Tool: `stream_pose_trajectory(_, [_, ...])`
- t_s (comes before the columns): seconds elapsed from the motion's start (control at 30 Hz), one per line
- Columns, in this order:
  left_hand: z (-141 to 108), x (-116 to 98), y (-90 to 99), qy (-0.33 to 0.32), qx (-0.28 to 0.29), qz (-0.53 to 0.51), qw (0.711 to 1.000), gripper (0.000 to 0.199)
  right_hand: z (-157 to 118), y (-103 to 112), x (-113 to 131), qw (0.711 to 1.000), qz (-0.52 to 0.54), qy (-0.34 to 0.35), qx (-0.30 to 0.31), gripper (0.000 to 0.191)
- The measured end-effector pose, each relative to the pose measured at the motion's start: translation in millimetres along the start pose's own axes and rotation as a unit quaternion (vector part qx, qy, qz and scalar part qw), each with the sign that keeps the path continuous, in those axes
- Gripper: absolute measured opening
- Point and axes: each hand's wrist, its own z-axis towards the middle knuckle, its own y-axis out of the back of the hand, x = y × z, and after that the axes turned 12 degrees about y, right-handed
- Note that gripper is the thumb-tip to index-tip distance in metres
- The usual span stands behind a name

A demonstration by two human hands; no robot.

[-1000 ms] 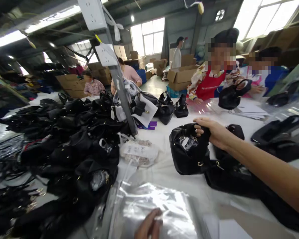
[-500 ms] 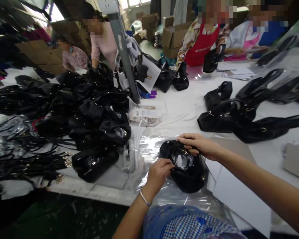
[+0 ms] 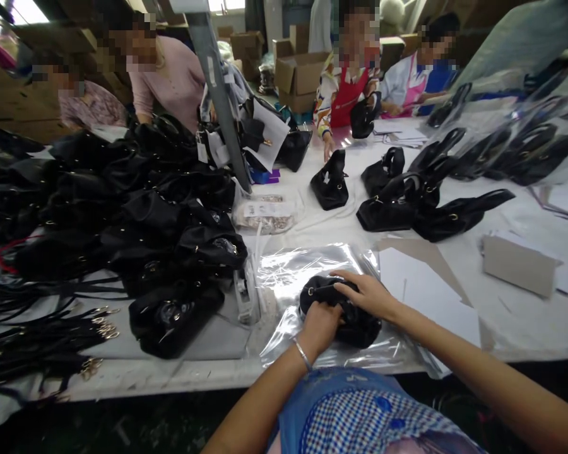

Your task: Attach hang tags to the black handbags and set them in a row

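A black handbag (image 3: 362,331) lies on clear plastic sheets (image 3: 284,268) at the table's near edge. My left hand (image 3: 319,328), with a bracelet at the wrist, has its fingers bent closed at the bag's opening; the fingertips are hidden in the black material, and it grips part of the bag. My right hand (image 3: 366,293) rests on the bag's top right side, fingers stretched and a little apart. Just left of the plastic, a white tool-like object (image 3: 245,296) lies on the table.
Many black bags (image 3: 170,214) are heaped at the left, above straps with metal clasps (image 3: 106,325). More bags (image 3: 392,205) stand at the right behind white sheets (image 3: 426,290) and grey card (image 3: 518,265). A metal post (image 3: 218,94) rises ahead; several people work across the table.
The view has shifted to the right. My left hand has moved further over the bag's opening, which now looks covered. A person across the table has a hand at a bag standing nearer the middle.
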Motion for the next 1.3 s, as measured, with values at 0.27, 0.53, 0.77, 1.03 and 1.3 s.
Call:
stream_pose_trajectory(0.27, [-40.3,18.5,-1.4,-0.031,-0.031,-0.256,0.966,0.024,-78.6,-40.6,36.4,0.961,-0.168,0.102,-0.193,0.038])
stream_pose_trajectory(0.53, [-126.7,114.4,-21.5,0.354,-0.259,-0.398,0.806,0.028,-104.7,-95.6,21.2,0.995,0.005,0.046,0.092,0.029])
stream_pose_trajectory(0.77, [-180.0,185.6,-50.4,0.5,-0.267,-0.332,0.753,0.028,-96.3,-121.2,21.2,0.983,0.054,0.028,0.175,0.031])
stream_pose_trajectory(1.03, [-168.8,170.2,-55.8,0.446,-0.141,-0.331,0.819,0.024,-64.8,-141.3,33.9,0.969,0.071,0.121,0.202,0.033])
stream_pose_trajectory(1.3, [-159.2,145.1,-75.3,0.443,-0.183,-0.087,0.873,0.054,-41.9,-161.2,57.5,0.945,0.061,0.165,0.277,0.033])
